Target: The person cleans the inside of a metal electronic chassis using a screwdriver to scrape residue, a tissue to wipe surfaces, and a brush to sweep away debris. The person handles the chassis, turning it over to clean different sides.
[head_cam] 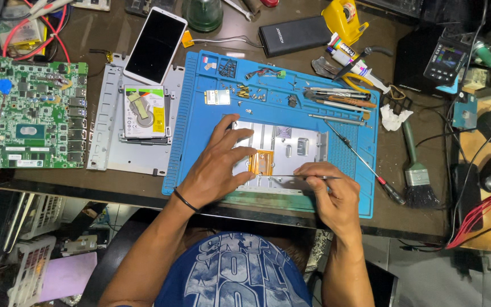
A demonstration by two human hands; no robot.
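A dark brown workbench is filling the view, while white plastic baskets are sitting on the floor below.

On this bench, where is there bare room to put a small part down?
Bare patches: the blue mat between the loose screws and the silver metal plate, and the dark tabletop between mat and brush. Crowded: the mat's upper right with the hand tools, and the table's back edge.
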